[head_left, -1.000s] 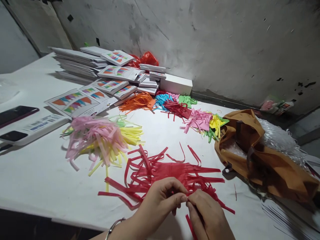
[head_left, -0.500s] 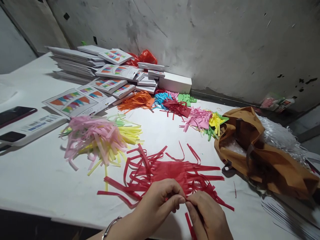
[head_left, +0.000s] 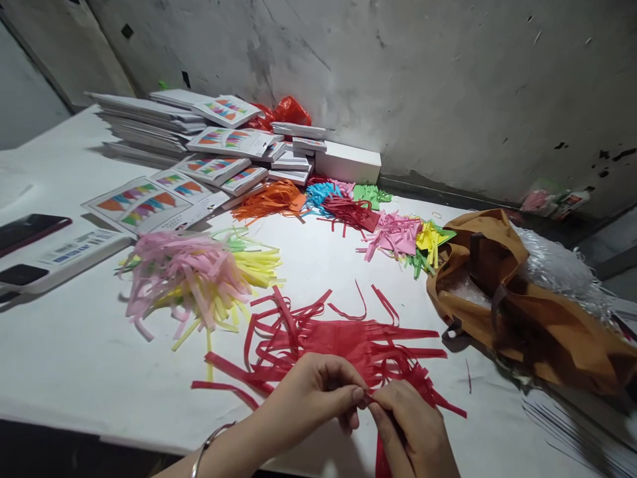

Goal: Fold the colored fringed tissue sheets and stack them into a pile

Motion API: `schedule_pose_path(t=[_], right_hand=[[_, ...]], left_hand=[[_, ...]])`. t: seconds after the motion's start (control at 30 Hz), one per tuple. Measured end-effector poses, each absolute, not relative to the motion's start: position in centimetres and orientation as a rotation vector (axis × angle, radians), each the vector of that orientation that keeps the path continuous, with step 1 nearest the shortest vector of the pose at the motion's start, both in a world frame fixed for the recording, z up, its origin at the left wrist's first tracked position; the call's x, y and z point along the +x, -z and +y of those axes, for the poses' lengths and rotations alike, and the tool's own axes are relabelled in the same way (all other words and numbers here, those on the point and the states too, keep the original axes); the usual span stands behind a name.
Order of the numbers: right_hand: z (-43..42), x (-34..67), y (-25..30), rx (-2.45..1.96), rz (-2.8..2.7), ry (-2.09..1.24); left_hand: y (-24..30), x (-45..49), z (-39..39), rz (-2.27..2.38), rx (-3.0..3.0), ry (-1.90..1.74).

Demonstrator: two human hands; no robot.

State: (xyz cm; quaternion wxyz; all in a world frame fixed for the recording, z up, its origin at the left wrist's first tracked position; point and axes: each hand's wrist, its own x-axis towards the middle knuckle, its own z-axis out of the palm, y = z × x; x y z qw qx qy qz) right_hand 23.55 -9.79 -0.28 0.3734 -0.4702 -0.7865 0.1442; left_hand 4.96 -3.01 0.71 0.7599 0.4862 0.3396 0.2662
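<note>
A fringed sheet of red tissue paper (head_left: 338,338) lies spread on the white table, its strips fanning to both sides. Just in front of it, my left hand (head_left: 318,398) pinches a bit of red paper between thumb and forefinger. My right hand (head_left: 408,428) grips the same red paper, its fingertips touching those of the left. Below the right hand hangs a red paper strip (head_left: 382,458). How the paper is folded between the fingertips is hidden. A pile of pink and yellow tissue fringe (head_left: 199,275) rests to the left of the red sheet.
Small fringed bundles, among them an orange one (head_left: 271,200) and a pink one (head_left: 398,234), line the back. Flat printed packages (head_left: 219,169) are stacked at the back left. Two phones lie at left, one on a white box (head_left: 84,245). An open brown bag (head_left: 537,312) stands at right.
The left hand's wrist has lowered and turned slightly, while both hands keep their pinch on the red paper. The strip below the right hand has swung slightly. Other things look unmoved.
</note>
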Motion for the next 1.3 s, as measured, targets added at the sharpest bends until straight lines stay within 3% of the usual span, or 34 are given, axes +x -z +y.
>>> schedule_pose_path(t=[0.13,0.43,0.63,0.93,1.3], right_hand=[[-9.7,23.7,0.7,-1.237,-2.008,-0.323],[-9.0,22.8,1.1,-1.091,-2.12,0.35],[-9.3,22.3,0.9,-1.135,-2.086,0.297],[-9.7,21.1,0.9,-1.108,-2.01,0.381],[-9.5,21.5,1.5,-1.229,-2.119,0.253]], left_hand=[[-1.1,4.9,-3.2,0.853,1.354,-0.622],[0.3,4.9,-4.4,0.819,2.181,-0.974],[0.0,4.5,-4.4,0.868,2.233,-0.952],[-2.1,4.3,-4.5,1.048,1.833,-0.584],[-0.4,4.8,-5.0,1.176,2.063,-0.607]])
